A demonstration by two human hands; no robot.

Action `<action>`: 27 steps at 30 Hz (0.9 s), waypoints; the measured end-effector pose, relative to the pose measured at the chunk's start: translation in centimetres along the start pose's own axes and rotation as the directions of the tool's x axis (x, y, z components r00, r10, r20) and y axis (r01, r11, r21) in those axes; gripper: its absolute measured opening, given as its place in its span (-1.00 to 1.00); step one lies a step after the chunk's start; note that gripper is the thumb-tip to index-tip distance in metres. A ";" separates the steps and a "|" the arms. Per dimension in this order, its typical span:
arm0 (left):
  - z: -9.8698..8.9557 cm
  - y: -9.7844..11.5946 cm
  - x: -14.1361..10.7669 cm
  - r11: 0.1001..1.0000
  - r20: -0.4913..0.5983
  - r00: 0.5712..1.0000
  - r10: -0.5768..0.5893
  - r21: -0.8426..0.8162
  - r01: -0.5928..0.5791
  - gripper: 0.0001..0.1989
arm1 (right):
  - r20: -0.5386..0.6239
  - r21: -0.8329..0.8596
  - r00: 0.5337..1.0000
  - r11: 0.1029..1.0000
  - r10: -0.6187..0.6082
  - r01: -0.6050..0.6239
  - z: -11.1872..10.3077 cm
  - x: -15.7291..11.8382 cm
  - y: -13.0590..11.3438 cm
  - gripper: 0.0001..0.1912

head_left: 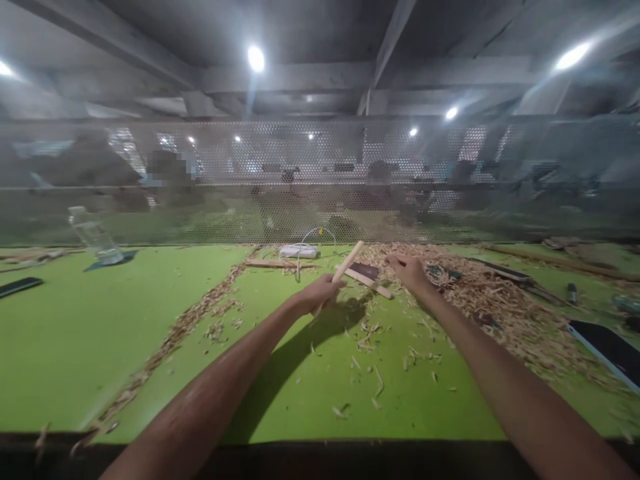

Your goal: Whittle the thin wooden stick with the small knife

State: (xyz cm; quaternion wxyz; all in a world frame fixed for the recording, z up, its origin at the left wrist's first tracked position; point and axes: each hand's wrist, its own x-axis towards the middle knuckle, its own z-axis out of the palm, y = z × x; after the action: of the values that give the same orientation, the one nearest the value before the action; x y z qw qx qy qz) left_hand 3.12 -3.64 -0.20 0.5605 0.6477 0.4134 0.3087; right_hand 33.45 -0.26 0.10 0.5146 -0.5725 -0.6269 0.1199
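Stick [349, 261] in L hand [323, 292], R hand [409, 271] apart nr shavings [530, 330]

L hand was wrapped round the stick's lower part, fingers closed; the upper end stuck out, tilted up & to the right, above the bench [90, 333]. R hand hung nr the edge of the pile, fingers curled in; can't tell whether it pinched anything small.

Handling, my guess: pale wood, so prob. light, stiff & dry, not v. slippery; thin enough to snap if bent hard, poss. splintery along the edges. Best hold approx. where L hand had it, low on the shaft w/ the upper length clear.

Just beyond the hands, a second stick [369, 283] lay flat, w/ a dark flat piece [366, 269] right beside it. Behind L hand: white box [299, 251] w/ cable, nr a flat wood strip [273, 264].

Further out: phone-like slab [607, 350] far right, clear bottle [97, 237] far left, line of chips [193, 320] between bottle & L hand. Mesh screen [320, 200] ran along the back; blurry beyond.
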 end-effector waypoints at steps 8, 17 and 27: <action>-0.3 0.8 0.6 0.877 -0.228 0.972 0.053 -0.456 -0.155 -0.60 | 0.277 0.363 0.936 0.879 0.215 -0.309 0.5 -1.2 -2.9 -0.54; 0.0 -0.5 1.5 0.913 -0.340 0.920 0.198 -0.278 -0.299 -0.59 | 0.608 0.382 0.792 0.852 0.060 -0.358 3.4 -3.8 -4.6 -0.43; 2.0 0.0 0.2 0.902 -0.206 0.882 0.424 0.014 -0.431 -0.70 | 0.552 0.591 0.829 0.660 0.088 -0.464 2.9 -3.0 -4.2 -0.51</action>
State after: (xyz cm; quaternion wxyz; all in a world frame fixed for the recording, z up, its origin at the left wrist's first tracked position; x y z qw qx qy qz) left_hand 4.95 -4.45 -0.60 0.4437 0.6787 0.3106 0.4960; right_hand 28.12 -2.83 0.46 0.4963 -0.3751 -0.5408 0.5662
